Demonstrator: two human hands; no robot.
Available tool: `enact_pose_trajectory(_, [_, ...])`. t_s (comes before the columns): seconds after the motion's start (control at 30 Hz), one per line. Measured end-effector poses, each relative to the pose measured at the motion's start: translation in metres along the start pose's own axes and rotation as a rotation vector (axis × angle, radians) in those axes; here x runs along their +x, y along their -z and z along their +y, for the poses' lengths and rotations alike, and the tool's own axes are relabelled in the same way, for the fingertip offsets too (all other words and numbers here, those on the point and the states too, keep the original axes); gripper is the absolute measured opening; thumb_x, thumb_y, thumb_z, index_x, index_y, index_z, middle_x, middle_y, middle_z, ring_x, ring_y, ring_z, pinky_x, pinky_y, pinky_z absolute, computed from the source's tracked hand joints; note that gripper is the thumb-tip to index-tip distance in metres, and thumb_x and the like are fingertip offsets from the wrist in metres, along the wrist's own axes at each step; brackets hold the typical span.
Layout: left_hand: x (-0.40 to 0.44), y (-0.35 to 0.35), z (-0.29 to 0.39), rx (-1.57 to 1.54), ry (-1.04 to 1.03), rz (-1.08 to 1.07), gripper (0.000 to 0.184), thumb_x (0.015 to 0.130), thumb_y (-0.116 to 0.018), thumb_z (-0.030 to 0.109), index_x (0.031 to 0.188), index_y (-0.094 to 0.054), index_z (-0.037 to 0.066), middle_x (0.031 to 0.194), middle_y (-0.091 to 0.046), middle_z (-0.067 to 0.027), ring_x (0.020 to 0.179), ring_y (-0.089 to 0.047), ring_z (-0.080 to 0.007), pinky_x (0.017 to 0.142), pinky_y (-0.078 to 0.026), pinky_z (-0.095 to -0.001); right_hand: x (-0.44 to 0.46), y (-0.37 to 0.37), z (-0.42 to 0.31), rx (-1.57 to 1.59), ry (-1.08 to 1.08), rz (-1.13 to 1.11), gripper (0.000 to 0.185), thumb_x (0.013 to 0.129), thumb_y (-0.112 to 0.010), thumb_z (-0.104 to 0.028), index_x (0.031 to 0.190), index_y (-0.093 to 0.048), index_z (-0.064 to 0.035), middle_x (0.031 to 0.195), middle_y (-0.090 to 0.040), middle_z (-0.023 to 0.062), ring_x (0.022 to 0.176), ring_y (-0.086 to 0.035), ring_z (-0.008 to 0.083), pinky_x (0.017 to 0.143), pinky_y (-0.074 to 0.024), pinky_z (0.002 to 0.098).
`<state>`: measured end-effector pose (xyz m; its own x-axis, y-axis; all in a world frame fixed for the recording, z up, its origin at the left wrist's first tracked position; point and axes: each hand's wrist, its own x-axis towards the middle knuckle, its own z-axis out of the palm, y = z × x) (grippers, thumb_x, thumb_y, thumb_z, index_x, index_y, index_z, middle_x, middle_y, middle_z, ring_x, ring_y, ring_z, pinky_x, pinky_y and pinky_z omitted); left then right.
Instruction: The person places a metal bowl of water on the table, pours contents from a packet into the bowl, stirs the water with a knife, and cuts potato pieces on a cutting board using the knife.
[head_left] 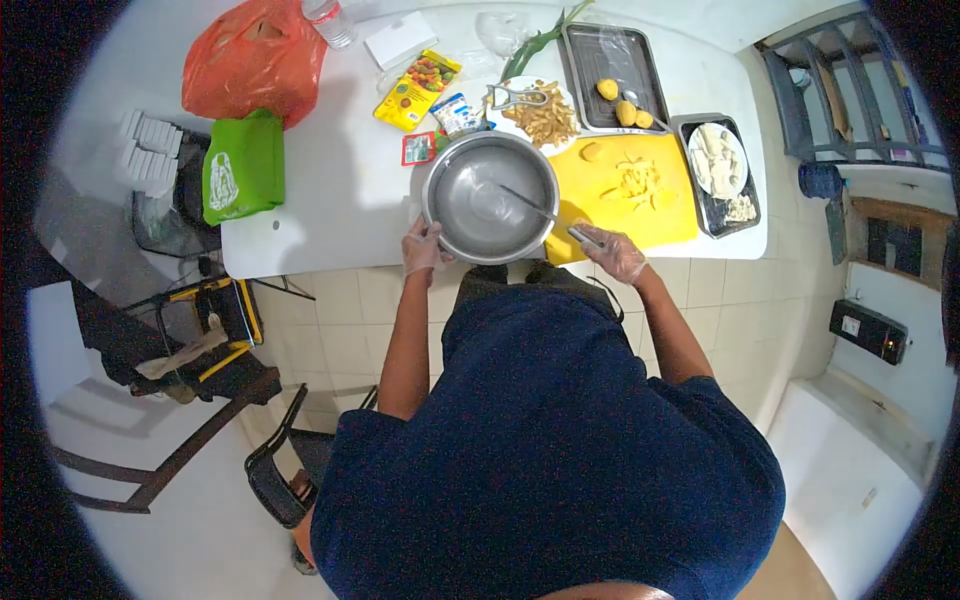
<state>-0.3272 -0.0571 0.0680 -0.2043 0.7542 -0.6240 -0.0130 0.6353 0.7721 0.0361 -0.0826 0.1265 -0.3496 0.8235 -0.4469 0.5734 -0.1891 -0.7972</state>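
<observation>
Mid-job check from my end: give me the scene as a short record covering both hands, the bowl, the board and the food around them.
Left hand: gloved, at the near-left rim of the metal bowl; exact grip unclear
Right hand: gloved, holding what looks like a knife, its far end over the bowl
Bowl contents: cannot tell
Yellow board: right of the bowl, with cut strips
Far plate: peelings, peeler on top
Far tray: three potatoes
Right tray: plate of pale pieces
</observation>
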Motion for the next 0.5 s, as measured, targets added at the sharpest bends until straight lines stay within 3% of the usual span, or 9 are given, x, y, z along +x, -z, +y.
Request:
enact_pose_trajectory(0.03, [0.001,-0.001,-0.001,-0.008,0.013,0.009,0.039,0.088,-0.055,0.012,0.127,-0.05,0.01,0.09,-0.06,-0.0107,0.054,-0.06,-0.0174,0.039,-0.053,-0.0281,-0.001,0.002,-0.006,0.035,-0.07,-0.032,0.043,0.091,-0.052,-0.024,0.129,-0.047,-0.0045,0.13,-0.049,0.0154,0.11,-0.055,0.0238,0.095,-0.0426,0.0333])
enact_pose_trajectory(0.13, [0.004,0.001,0.0,0.006,0.06,0.023,0.04,0.088,-0.055,0.014,0.128,-0.049,0.01,0.092,-0.06,-0.0113,0.057,-0.061,-0.0183,0.04,-0.054,-0.0288,-0.003,0.002,-0.006,0.178,-0.149,-0.054,0.042,0.092,-0.05,-0.026,0.128,-0.047,-0.0035,0.121,-0.056,0.0173,0.103,-0.059,0.0247,0.087,-0.0472,0.0343])
enact_pose_trajectory(0.23, [0.006,0.001,0.005,0.036,0.111,-0.01,0.041,0.088,-0.056,0.016,0.128,-0.048,0.01,0.093,-0.06,-0.0119,0.061,-0.062,-0.0203,0.041,-0.055,-0.0303,-0.002,0.003,-0.003,0.014,-0.216,-0.04,0.041,0.092,-0.047,-0.03,0.122,-0.051,-0.0025,0.107,-0.062,0.0201,0.094,-0.062,0.03,0.08,-0.049,0.0384])
enact_pose_trajectory(0.33, [0.011,0.007,0.002,0.063,0.092,-0.034,0.04,0.087,-0.058,0.022,0.125,-0.05,0.01,0.087,-0.062,-0.0122,0.06,-0.063,-0.022,0.046,-0.057,-0.0332,0.004,-0.006,0.015,-0.2,-0.077,0.099,0.042,0.091,-0.046,-0.035,0.117,-0.053,-0.0018,0.096,-0.063,0.0223,0.088,-0.061,0.0359,0.077,-0.0482,0.0423])
enact_pose_trajectory(0.5, [0.019,0.011,0.001,0.13,0.077,-0.04,0.038,0.087,-0.059,0.026,0.12,-0.053,0.009,0.082,-0.063,-0.0111,0.059,-0.063,-0.0216,0.048,-0.058,-0.034,0.005,-0.01,0.009,-0.294,-0.248,0.136,0.045,0.09,-0.048,-0.04,0.108,-0.057,-0.0001,0.093,-0.063,0.0236,0.088,-0.06,0.0387,0.081,-0.0469,0.0436])
